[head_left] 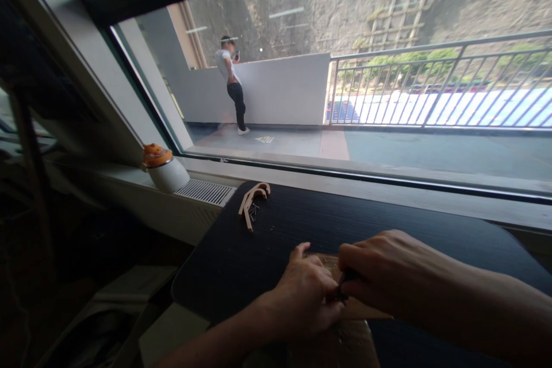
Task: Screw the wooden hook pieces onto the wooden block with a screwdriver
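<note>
My left hand [308,293] presses on a flat light-brown wooden board [366,309] on the dark table, one finger stretched out at the far edge. Close against it, my right hand [379,270] is closed around a small dark-handled tool [346,282], whose lower end meets the board beside my left fingertips. The tool's tip is hidden between my hands. Below the board lies a brownish surface [351,342], partly covered by my left arm. Two curved wooden hook-shaped pieces [250,207] lie at the table's far left, with several small screws [254,211] beside them.
The black tabletop [215,276] has rounded corners and stands against a window sill. On the sill at left sits a white container with an orange top [166,169], next to a vent grille [204,191]. Outside the window a person [233,83] stands by a low wall.
</note>
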Tool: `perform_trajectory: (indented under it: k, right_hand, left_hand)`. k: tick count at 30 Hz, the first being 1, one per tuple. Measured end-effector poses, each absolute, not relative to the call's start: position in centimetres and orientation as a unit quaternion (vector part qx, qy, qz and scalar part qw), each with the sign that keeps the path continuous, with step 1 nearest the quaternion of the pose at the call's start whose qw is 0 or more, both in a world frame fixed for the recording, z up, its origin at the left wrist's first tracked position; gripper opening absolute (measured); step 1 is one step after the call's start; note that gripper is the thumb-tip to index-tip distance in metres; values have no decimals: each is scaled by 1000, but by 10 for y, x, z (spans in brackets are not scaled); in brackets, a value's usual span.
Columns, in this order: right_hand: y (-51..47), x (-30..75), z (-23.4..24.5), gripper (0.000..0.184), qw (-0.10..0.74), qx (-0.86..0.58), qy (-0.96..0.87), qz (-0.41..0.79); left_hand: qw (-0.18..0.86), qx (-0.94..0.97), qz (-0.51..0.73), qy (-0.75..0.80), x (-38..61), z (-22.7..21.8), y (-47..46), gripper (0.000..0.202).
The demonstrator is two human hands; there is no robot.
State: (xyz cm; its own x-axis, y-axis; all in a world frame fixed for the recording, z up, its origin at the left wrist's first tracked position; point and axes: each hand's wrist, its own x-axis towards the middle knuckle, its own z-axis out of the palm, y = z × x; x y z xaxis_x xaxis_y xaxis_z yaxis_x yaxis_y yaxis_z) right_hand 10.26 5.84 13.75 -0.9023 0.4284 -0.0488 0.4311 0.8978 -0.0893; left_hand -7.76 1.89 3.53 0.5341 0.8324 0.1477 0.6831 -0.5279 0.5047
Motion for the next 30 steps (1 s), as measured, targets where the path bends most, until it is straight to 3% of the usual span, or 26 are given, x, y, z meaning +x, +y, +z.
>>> perform_trajectory:
  k: [4, 10, 15, 20, 26, 30]
  right_hand:
    - [54, 97, 154, 12, 16, 240, 967, -84]
    - [59, 102, 153, 35, 32, 199, 969, -142]
    - [61, 105, 136, 21, 11, 207, 974, -87]
    - [56, 98, 149, 8, 14, 245, 967, -68]
    - [55, 97, 156, 23, 42, 201, 971, -123]
    - [60, 103, 136, 22, 9, 182, 979, -92]
  left_hand:
    - [216, 847, 198, 443, -78, 37, 19, 20]
    - [214, 846, 193, 449, -78, 37, 20, 20]
    - [202, 850, 189, 448, -78, 37, 20, 21]
    - [193, 853, 190, 447, -78, 36, 20, 19]
    - [195, 852, 201, 442, -78, 33, 21, 19]
    - [197, 850, 199, 447, -78, 35, 19, 19]
